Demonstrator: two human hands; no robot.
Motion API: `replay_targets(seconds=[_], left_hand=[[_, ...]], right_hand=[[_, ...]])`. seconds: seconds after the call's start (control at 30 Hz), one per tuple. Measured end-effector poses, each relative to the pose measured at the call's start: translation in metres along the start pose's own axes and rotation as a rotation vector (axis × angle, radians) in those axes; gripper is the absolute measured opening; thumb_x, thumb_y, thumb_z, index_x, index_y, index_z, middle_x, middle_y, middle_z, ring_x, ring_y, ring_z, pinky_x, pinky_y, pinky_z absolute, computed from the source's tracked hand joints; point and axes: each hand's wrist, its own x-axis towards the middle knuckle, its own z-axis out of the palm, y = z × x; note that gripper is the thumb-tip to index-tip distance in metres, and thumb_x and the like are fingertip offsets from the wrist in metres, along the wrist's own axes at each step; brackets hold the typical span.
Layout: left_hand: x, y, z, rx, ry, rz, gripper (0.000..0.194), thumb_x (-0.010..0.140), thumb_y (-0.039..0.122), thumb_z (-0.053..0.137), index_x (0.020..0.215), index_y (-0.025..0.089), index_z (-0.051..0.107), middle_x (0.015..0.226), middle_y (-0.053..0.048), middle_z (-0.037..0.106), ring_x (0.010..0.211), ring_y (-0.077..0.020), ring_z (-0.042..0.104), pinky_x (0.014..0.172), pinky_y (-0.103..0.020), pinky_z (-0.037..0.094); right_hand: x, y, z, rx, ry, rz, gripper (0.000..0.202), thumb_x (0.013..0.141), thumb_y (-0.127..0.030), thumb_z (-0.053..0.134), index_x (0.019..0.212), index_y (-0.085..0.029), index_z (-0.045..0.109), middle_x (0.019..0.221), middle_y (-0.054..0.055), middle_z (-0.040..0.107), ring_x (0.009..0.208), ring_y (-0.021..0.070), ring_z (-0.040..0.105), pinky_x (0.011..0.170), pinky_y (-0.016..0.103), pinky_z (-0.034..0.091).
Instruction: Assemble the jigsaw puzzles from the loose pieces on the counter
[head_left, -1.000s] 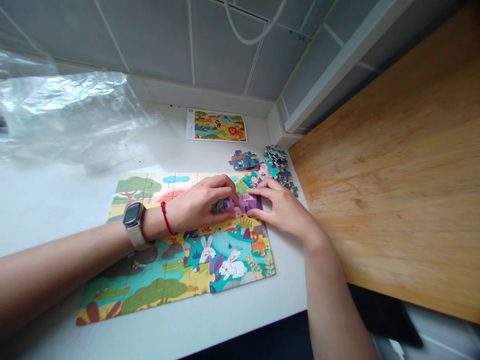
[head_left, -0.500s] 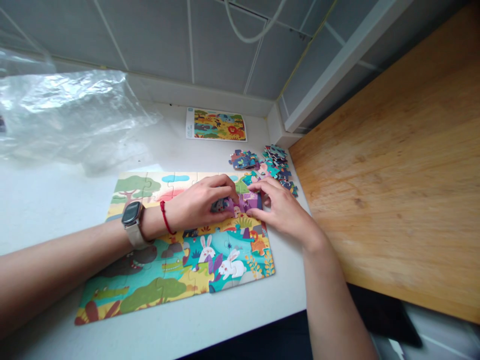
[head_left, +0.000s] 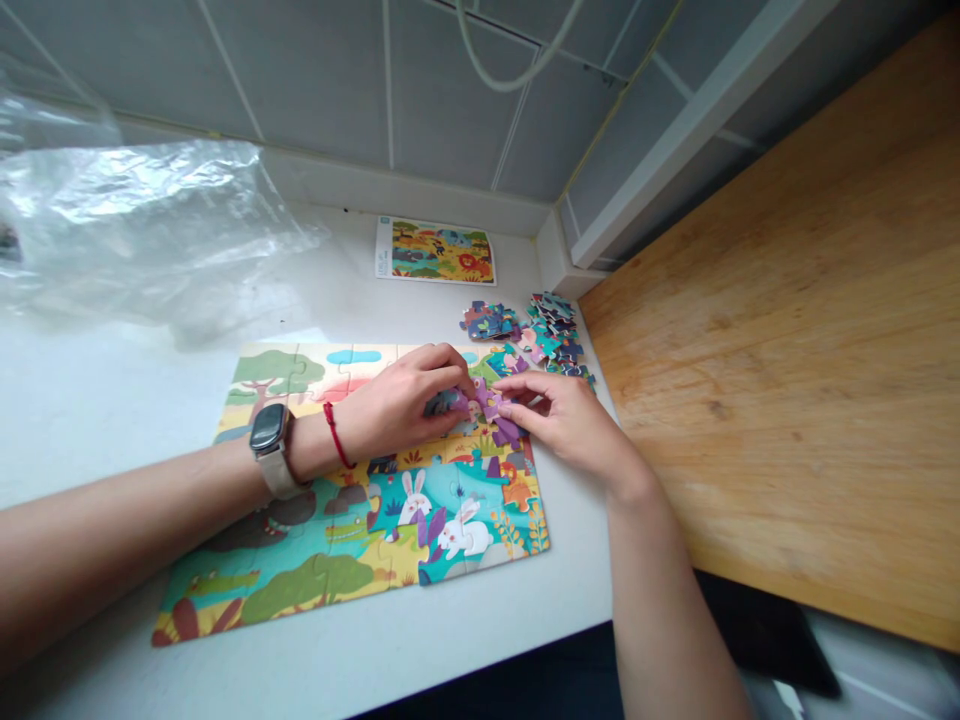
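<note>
Bridging left grip (head_left: 416, 402) and right grip (head_left: 564, 415), purple puzzle pieces (head_left: 492, 403)

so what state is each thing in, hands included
left hand: fingers curled at the purple pieces
right hand: pinching the purple pieces
purple pieces: handled over the puzzle
puzzle: joined, flat, partly covered
rabbit pieces: joined, lying on the puzzle
loose pieces: heaped, overlapping
picture card: picture side up
plastic bag: crumpled
watch: strapped on, screen dark

Purple puzzle pieces (head_left: 493, 405) in right hand (head_left: 566, 412), apparently also in left hand (head_left: 412, 395).
</note>
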Motion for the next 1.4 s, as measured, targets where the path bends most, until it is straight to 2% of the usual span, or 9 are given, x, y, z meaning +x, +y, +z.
replay_targets(seconds=[0.53, 0.6, 0.7, 0.8, 0.87, 1.03, 1.1, 1.27, 1.4], left_hand=[[0.000, -0.001, 0.001, 0.065, 0.022, -0.010, 0.013, 0.097, 0.022, 0.065, 0.108, 0.019, 0.071, 0.112, -0.011, 0.068, 0.102, -0.0247, 0.065, 0.092, -0.040, 0.054], [0.000, 0.000, 0.000, 0.070, 0.040, -0.021, 0.013, 0.098, 0.021, 0.064, 0.108, 0.019, 0.072, 0.112, -0.011, 0.069, 0.102, -0.0249, 0.065, 0.092, -0.040, 0.053], [0.001, 0.001, -0.001, 0.045, 0.050, -0.033, 0.015, 0.098, 0.021, 0.061, 0.108, 0.019, 0.072, 0.112, -0.011, 0.069, 0.103, -0.0250, 0.065, 0.094, -0.041, 0.054], [0.001, 0.002, -0.003, 0.011, 0.059, -0.057, 0.018, 0.099, 0.019, 0.057, 0.109, 0.018, 0.071, 0.112, -0.011, 0.069, 0.104, -0.0250, 0.065, 0.096, -0.042, 0.055], [0.001, 0.001, -0.003, -0.012, 0.083, -0.073, 0.020, 0.097, 0.015, 0.054, 0.109, 0.018, 0.070, 0.112, -0.010, 0.069, 0.105, -0.0242, 0.065, 0.095, -0.041, 0.055], [0.001, -0.001, -0.003, -0.030, 0.131, -0.083, 0.024, 0.091, 0.009, 0.052, 0.105, 0.018, 0.068, 0.107, -0.008, 0.070, 0.099, -0.0217, 0.066, 0.090, -0.036, 0.055], [0.002, -0.001, -0.003, -0.034, 0.130, -0.091, 0.023, 0.091, 0.010, 0.052, 0.105, 0.018, 0.068, 0.106, -0.007, 0.071, 0.098, -0.0216, 0.066, 0.088, -0.036, 0.054], [0.002, 0.000, -0.003, -0.042, 0.132, -0.100, 0.022, 0.092, 0.011, 0.052, 0.104, 0.018, 0.069, 0.105, -0.007, 0.071, 0.097, -0.0218, 0.067, 0.087, -0.036, 0.054], [0.002, -0.001, -0.003, -0.029, 0.133, -0.092, 0.020, 0.095, 0.013, 0.052, 0.105, 0.018, 0.069, 0.106, -0.008, 0.072, 0.098, -0.0221, 0.068, 0.088, -0.038, 0.056]], right_hand=[[0.004, 0.010, -0.002, -0.111, 0.049, -0.013, 0.007, 0.089, -0.020, 0.081, 0.094, -0.021, 0.077, 0.094, 0.003, 0.073, 0.076, 0.0145, 0.064, 0.072, 0.028, 0.052], [0.005, 0.009, -0.003, -0.092, 0.147, -0.077, 0.008, 0.089, -0.027, 0.081, 0.094, -0.021, 0.078, 0.096, 0.003, 0.074, 0.079, 0.0159, 0.065, 0.072, 0.029, 0.052], [0.008, 0.014, -0.009, -0.054, 0.450, -0.148, 0.013, 0.095, -0.033, 0.074, 0.091, -0.021, 0.077, 0.091, 0.004, 0.074, 0.080, 0.0176, 0.066, 0.072, 0.029, 0.052], [0.011, 0.025, -0.017, -0.104, 0.738, -0.137, 0.016, 0.097, -0.033, 0.069, 0.092, -0.020, 0.076, 0.089, 0.004, 0.073, 0.077, 0.0185, 0.065, 0.071, 0.031, 0.052], [0.014, 0.034, -0.021, -0.197, 0.817, -0.107, 0.016, 0.095, -0.034, 0.069, 0.098, -0.019, 0.077, 0.094, 0.007, 0.072, 0.079, 0.0203, 0.065, 0.074, 0.033, 0.054], [0.018, 0.048, -0.017, -0.465, 0.692, -0.006, 0.048, 0.081, -0.045, 0.086, 0.121, -0.019, 0.077, 0.120, 0.015, 0.069, 0.113, 0.0333, 0.066, 0.102, 0.048, 0.053], [0.020, 0.050, -0.013, -0.513, 0.660, 0.028, 0.051, 0.080, -0.044, 0.087, 0.123, -0.019, 0.077, 0.122, 0.016, 0.069, 0.117, 0.0356, 0.064, 0.106, 0.051, 0.051], [0.021, 0.051, -0.013, -0.486, 0.677, 0.038, 0.030, 0.083, -0.031, 0.081, 0.110, -0.019, 0.078, 0.114, 0.014, 0.072, 0.112, 0.0342, 0.066, 0.103, 0.050, 0.052], [0.022, 0.051, -0.018, -0.174, 0.748, 0.009, 0.013, 0.086, -0.032, 0.073, 0.091, -0.021, 0.072, 0.094, 0.008, 0.074, 0.091, 0.0265, 0.070, 0.087, 0.042, 0.058]])
